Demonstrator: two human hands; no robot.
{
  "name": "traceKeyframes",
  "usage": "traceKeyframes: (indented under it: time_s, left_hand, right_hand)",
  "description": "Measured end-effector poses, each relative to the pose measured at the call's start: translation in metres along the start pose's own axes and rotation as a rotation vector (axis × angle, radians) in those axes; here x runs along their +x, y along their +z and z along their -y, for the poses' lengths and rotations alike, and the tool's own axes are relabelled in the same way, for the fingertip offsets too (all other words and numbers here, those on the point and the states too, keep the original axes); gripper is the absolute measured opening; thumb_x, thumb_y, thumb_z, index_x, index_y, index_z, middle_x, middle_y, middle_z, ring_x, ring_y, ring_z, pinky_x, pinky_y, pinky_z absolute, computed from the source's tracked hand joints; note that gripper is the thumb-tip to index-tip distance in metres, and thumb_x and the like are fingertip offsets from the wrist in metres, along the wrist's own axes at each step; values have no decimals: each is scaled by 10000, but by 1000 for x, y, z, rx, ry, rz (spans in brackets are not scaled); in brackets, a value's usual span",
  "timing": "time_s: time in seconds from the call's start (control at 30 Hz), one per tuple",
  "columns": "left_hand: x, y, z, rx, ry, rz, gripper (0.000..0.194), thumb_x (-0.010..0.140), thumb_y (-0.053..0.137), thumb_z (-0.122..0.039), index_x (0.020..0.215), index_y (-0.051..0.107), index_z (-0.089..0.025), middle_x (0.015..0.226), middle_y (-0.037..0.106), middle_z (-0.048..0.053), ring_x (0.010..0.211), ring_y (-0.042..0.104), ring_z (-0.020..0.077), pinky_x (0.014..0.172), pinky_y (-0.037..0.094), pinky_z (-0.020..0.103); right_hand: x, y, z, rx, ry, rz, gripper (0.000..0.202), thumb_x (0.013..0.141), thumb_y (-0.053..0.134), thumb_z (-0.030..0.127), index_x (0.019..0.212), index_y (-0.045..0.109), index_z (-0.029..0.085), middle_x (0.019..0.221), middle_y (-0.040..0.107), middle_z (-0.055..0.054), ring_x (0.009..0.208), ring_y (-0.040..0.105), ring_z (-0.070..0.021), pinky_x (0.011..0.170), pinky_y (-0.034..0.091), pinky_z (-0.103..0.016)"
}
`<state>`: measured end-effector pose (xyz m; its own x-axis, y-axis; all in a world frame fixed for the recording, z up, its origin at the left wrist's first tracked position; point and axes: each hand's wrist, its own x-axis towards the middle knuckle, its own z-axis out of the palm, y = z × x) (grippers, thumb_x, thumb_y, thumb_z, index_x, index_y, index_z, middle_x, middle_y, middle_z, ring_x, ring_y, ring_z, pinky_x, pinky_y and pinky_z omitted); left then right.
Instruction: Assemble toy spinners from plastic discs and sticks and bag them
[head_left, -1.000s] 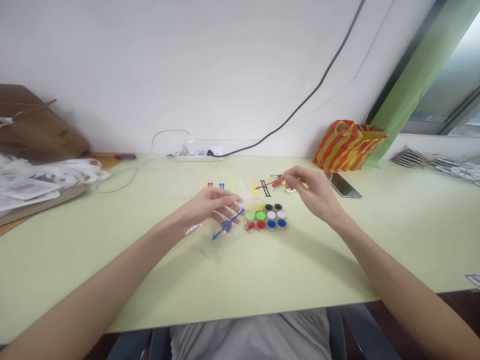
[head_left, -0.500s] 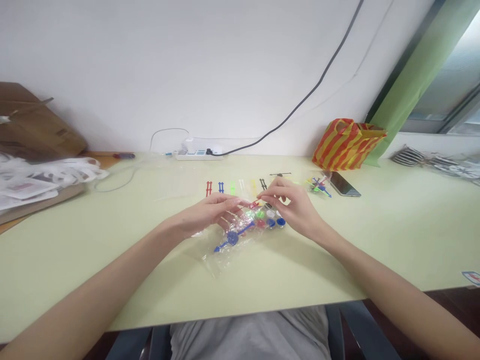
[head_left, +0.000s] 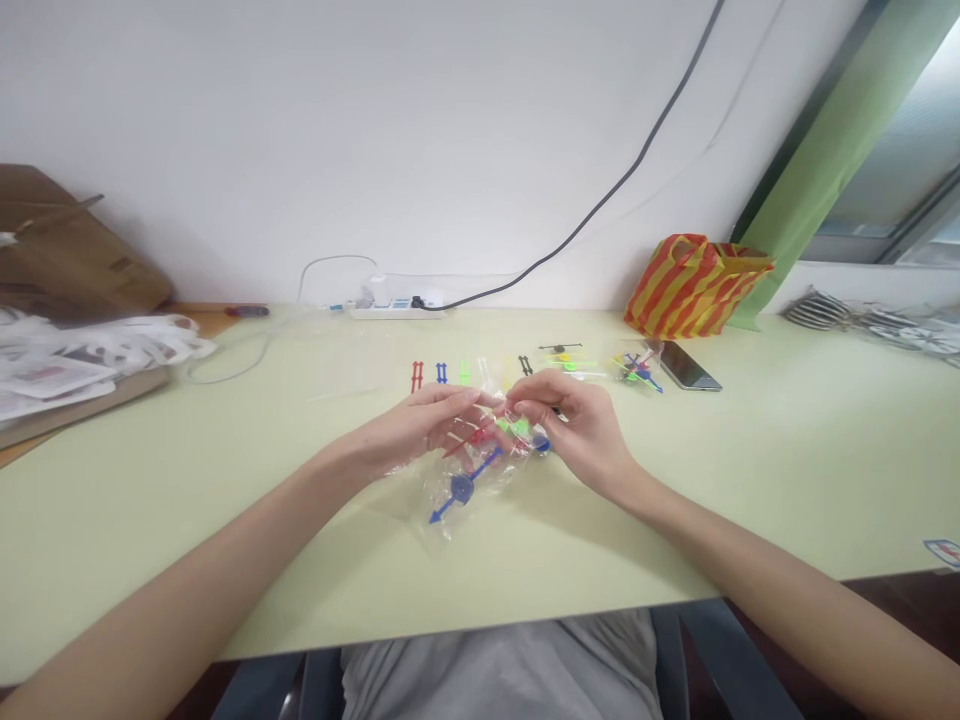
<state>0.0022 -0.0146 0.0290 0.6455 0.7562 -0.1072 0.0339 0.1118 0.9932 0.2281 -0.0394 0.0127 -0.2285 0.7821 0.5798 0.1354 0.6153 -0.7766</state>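
My left hand [head_left: 442, 425] is closed on a clear plastic bag [head_left: 442, 500] that hangs over the table. Inside the bag lie a blue arrow spinner [head_left: 463, 488] and a red arrow spinner [head_left: 478, 437]. My right hand [head_left: 566, 425] pinches the bag's upper edge between thumb and fingers. Round pieces in green and blue [head_left: 541, 442] lie on the table behind the bag, partly hidden by it and my right hand. Pairs of small arrows, among them red ones [head_left: 417, 377], blue ones [head_left: 441, 373] and black ones [head_left: 526, 366], lie in a row beyond my hands.
More spinners [head_left: 566, 362] lie behind my right hand. A bag of mixed spinners [head_left: 639, 372], a phone [head_left: 688, 366] and a striped bag [head_left: 694, 287] are at right. A power strip [head_left: 397, 312] sits by the wall; a cardboard box [head_left: 75, 245] and white straps [head_left: 105, 345] are at left.
The red spinner has gone from my right fingers down into the bag beside the blue one. My right hand has moved slightly left onto the bag's edge.
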Motion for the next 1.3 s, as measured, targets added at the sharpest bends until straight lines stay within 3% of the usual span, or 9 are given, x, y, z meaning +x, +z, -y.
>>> traceKeyframes:
  time_s: [0.13, 0.3, 0.4, 0.5, 0.6, 0.7, 0.97, 1.1, 1.3]
  left_hand:
    - [0, -2, 2, 1, -11, 14, 446, 990, 595, -515, 1260, 718, -182, 1104, 785, 173, 759, 737, 216, 579, 518, 278]
    - [0, -3, 2, -22, 9, 9, 442, 994, 597, -490, 1281, 705, -172, 1097, 782, 174, 815, 742, 240, 672, 566, 326]
    - [1, -5, -2, 9, -10, -61, 473, 999, 577, -503, 1300, 689, -155, 1098, 777, 191, 730, 721, 222, 610, 545, 310]
    - [3, -9, -4, 20, -8, -165, 444, 997, 580, -485, 1251, 709, -144, 1131, 768, 199, 757, 724, 227, 626, 551, 310]
    - [4, -12, -5, 15, -13, -235, 418, 1000, 573, -476, 1207, 720, -143, 1139, 768, 197, 745, 721, 221, 636, 555, 314]
    - [5, -13, -4, 16, -20, -259, 411, 1003, 570, -472, 1190, 718, -137, 1130, 769, 198, 735, 719, 216, 627, 551, 308]
    - [6, -17, -1, 50, -16, -224, 468, 990, 569, -536, 1202, 705, -142, 1127, 764, 201, 881, 749, 278, 658, 562, 316]
    - [8, -20, 1, 55, -22, -209, 451, 986, 577, -529, 1194, 708, -150, 1115, 767, 198, 890, 748, 281, 651, 563, 315]
    - [7, -18, 1, 61, -38, -214, 441, 983, 584, -522, 1192, 714, -156, 1101, 771, 188, 877, 741, 266, 632, 556, 303]
  right_hand:
    - [1, 0, -2, -21, 35, 6, 148, 899, 748, 327, 868, 662, 211, 784, 750, -15, 716, 702, -171, 661, 520, -287]
    - [6, -2, -5, -150, -118, 76, 130, 952, 685, 289, 866, 756, 222, 850, 721, -35, 810, 653, -178, 746, 503, -323]
    - [17, -21, -19, -278, -158, -29, 190, 1005, 578, 248, 968, 763, 230, 926, 681, -54, 856, 628, -183, 756, 486, -325]
    - [32, -59, -46, -578, -91, -117, 212, 995, 534, 187, 979, 744, 212, 974, 659, -73, 912, 608, -212, 801, 464, -349]
    - [42, -96, -74, -927, 107, 103, 129, 943, 613, 170, 946, 739, 200, 985, 686, -86, 978, 589, -259, 827, 421, -367]
    - [45, -113, -91, -1084, 236, 251, 75, 910, 655, 159, 892, 720, 191, 957, 716, -85, 981, 594, -268, 759, 383, -336]
    - [48, -126, -109, -1116, 248, 275, 77, 881, 684, 185, 951, 716, 198, 914, 725, -68, 929, 606, -248, 747, 366, -312]
    - [49, -135, -117, -1131, 246, 297, 72, 838, 696, 136, 850, 735, 195, 881, 703, -77, 893, 600, -246, 745, 366, -313]
    - [51, -134, -120, -1113, 176, 299, 242, 870, 652, 103, 1075, 736, 203, 941, 691, -79, 960, 602, -248, 783, 387, -313]
